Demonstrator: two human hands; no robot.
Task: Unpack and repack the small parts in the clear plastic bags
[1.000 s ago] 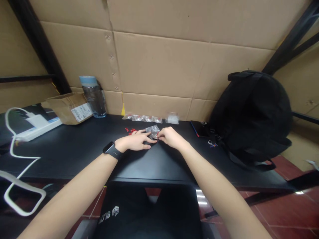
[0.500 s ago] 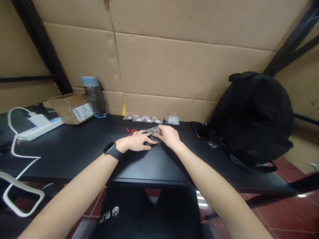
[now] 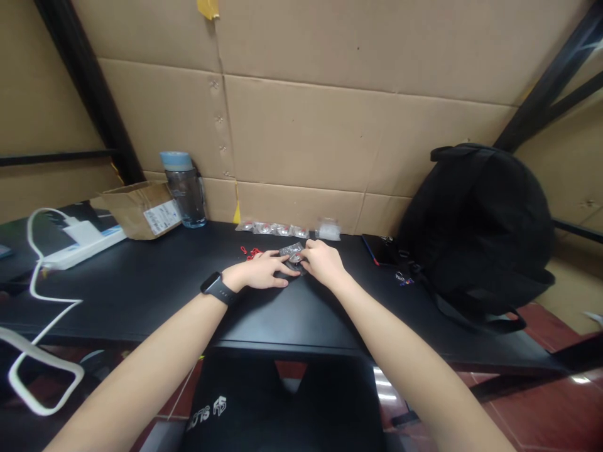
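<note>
Two hands on clear packet (image 3: 293, 253). Left hand (image 3: 257, 274): flat, fingers spread, pinning packet's near edge, unmoved; red bits (image 3: 249, 253) just beyond knuckles. Packet lies at same spot on desk (image 3: 141, 282), between fingertips. Right hand (image 3: 323, 260): pinching packet's right end, crept closer to left hand; handling goes on, packet unreleased.

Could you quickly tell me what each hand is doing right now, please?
Left hand: open, fingers flat on the small clear packet.
Right hand: closed, pinching the same packet's edge.
</note>
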